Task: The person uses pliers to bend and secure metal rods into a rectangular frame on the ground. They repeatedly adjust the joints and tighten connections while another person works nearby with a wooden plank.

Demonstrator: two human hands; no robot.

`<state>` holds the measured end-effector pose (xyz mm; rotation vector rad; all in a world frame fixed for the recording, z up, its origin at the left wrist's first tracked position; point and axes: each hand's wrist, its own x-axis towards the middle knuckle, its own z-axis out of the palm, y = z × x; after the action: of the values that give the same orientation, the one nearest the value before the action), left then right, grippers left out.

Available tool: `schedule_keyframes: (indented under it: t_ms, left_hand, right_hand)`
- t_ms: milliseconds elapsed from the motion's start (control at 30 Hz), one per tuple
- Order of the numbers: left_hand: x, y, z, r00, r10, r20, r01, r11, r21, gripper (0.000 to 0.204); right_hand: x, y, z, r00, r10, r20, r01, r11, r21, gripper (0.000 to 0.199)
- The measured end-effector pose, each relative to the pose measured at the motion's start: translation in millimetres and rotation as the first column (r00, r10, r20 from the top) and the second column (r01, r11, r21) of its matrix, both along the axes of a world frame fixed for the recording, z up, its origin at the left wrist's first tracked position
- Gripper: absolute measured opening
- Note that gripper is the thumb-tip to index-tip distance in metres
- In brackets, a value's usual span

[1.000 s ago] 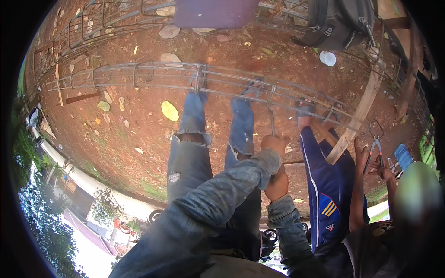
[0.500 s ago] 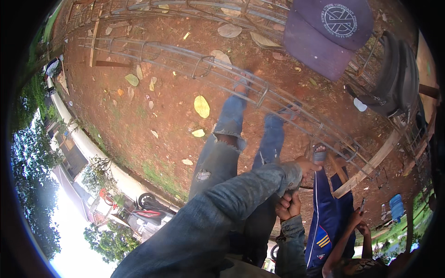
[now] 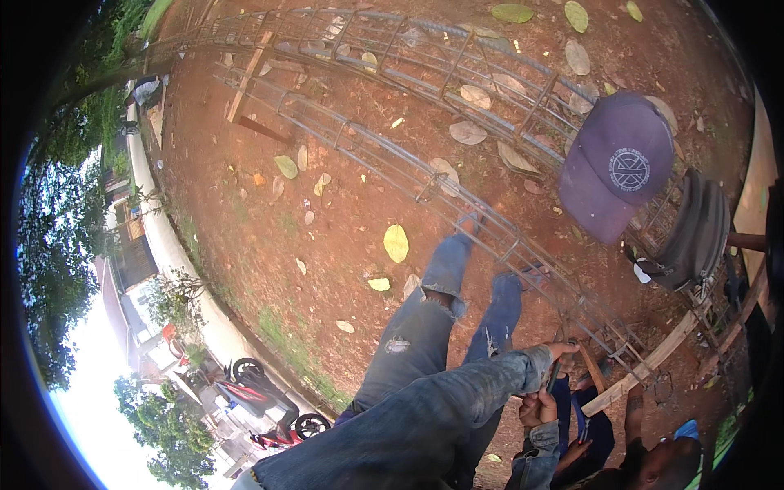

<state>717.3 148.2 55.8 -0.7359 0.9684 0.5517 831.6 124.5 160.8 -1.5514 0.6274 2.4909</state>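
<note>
My left hand (image 3: 562, 349), in a worn denim sleeve, reaches to the near right end of a slim steel rebar cage (image 3: 425, 181). Its fingers are closed, but what they pinch is too small to make out. Just below it, my right hand (image 3: 536, 408) is closed with curled fingers. A slim dark-handled tool (image 3: 554, 377) shows between the two hands, its lower end at my right fingers; its exact kind cannot be told. The cage's near end is beside a wooden board (image 3: 641, 377).
A larger rebar cage (image 3: 457, 91) lies farther off. A purple cap (image 3: 618, 163) and a black bag (image 3: 696, 233) rest at the right. A co-worker in blue trousers (image 3: 590, 429) is low at the lower right. Motorbikes (image 3: 257, 392) stand beyond a low wall (image 3: 175, 253).
The view has swung, so the scene sits lower and farther right. The co-worker has bent down, head now showing at lower right. My hands stay close together by the cage end.
</note>
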Motion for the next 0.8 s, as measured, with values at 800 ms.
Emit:
schedule_keyframes:
  t_ms: [800]
  left_hand:
    - [-41,0,14,0.918,-0.350,-0.188,0.391,0.877,0.279,0.057]
  right_hand:
    - [6,-24,-11,0.990,-0.141,-0.009,0.141,0.990,0.023,0.036]
